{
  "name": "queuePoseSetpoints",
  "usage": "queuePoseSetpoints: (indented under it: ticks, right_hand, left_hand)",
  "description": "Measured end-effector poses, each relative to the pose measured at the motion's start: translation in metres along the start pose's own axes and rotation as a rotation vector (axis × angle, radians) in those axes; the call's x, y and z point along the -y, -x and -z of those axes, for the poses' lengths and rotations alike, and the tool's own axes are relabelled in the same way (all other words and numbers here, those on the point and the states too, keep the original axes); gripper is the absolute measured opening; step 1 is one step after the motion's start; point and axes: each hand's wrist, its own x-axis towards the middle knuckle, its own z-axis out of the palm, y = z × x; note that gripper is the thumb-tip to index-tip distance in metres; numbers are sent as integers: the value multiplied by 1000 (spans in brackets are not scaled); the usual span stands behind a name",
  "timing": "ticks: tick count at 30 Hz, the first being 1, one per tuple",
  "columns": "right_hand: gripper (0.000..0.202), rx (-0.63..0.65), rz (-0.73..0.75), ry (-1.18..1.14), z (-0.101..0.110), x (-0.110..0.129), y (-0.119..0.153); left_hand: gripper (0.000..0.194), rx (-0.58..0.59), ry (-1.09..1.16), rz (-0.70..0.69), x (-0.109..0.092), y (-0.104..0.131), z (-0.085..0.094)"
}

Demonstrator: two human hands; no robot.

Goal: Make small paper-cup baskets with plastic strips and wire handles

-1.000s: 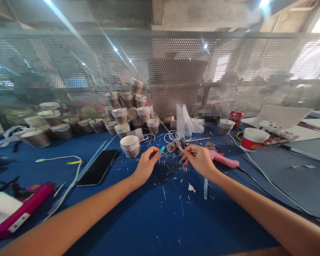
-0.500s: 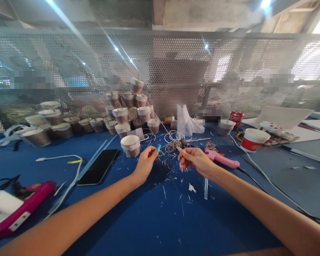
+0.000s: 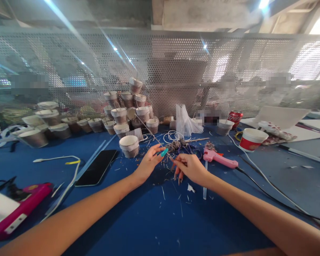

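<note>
Your left hand (image 3: 148, 160) and right hand (image 3: 190, 168) curl beside a thin strand (image 3: 149, 131) mid-frame, grips unclear, work seemingly unfinished; stacked white-rimmed pots (image 3: 119, 115), left of centre, look done.

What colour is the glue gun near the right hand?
Pink. The glue gun shows best in the head view, the only one here.

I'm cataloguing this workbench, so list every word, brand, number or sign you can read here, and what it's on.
Nothing reads with certainty.
Red can: white lettering, perhaps "Coca-Cola" by its look, but too small to confirm.
Cup with a red band: yellowish mark, too small to read.
</note>
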Motion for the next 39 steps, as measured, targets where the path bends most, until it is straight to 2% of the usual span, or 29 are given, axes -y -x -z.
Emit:
queuePoseSetpoints:
  ticks: [2, 7, 12, 15, 18, 20, 22, 28, 30, 33, 39]
  right_hand:
    - [22, 24, 46, 78, -3, 2, 3]
    - [15, 25, 88, 186, -6, 4, 6]
    - [22, 33, 153, 334, -7, 11, 9]
    - [31, -64, 148, 603, -1, 23, 12]
    - [35, -271, -17, 1002, 11, 32, 14]
    - [36, -302, -224, 1173, 20, 35, 14]
    - [35, -226, -396, 1240, 29, 36, 13]
    - [45, -37, -731, 1271, 47, 35, 8]
    - [41, -32, -789, 1240, 54, 31, 4]
    - [37, -113, -832, 1223, 68, 20, -3]
    - [35, -293, -697, 1207, 92, -5, -14]
  left_hand:
    - [41, 55, 8, 17, 0, -1, 0]
    - [22, 91, -36, 22, 0, -1, -1]
    - [20, 61, -21, 37, -1, -1, -1]
    - [20, 16, 29, 74, 0, -2, 0]
    - [20, -10, 60, 124, 0, -2, 0]
    - [20, 0, 34, 136, -1, -2, 0]
    - [20, 27, -12, 128, -2, -2, 0]
    - [24, 112, -80, 120, -2, -2, 0]
    - [26, 111, -90, 124, -2, -2, 0]
    - [29, 112, -91, 129, -3, -2, -1]
    - [31, 127, -95, 137, -2, -1, -1]
